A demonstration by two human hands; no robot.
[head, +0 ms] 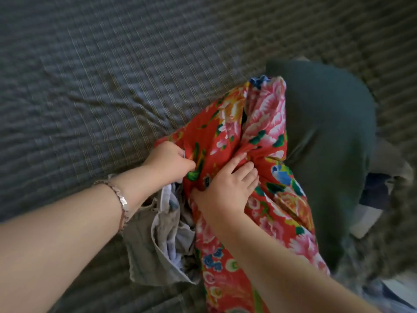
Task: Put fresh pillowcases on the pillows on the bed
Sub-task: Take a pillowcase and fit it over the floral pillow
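Left hand point(171, 159) and right hand point(225, 184) clutch the red floral pillowcase point(266, 132), fingertips buried in folds. It hides part of a green pillow point(327, 132); the bedsheet point(90, 75) is blurred.

A bedroom in a home. A bed point(74, 136) under a grey-blue striped sheet point(140, 53) fills the view from 9 to 1 o'clock. A dark green pillow point(327, 132) lies at 3 o'clock, with a red floral pillowcase point(266, 123) against it and crumpled grey linen point(162, 242) at 6 o'clock.

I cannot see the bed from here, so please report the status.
Left grip and right grip clutch floral pillowcase. Green pillow beside it, uncovered. Grey cloth crumpled against pillowcase, near wrists.
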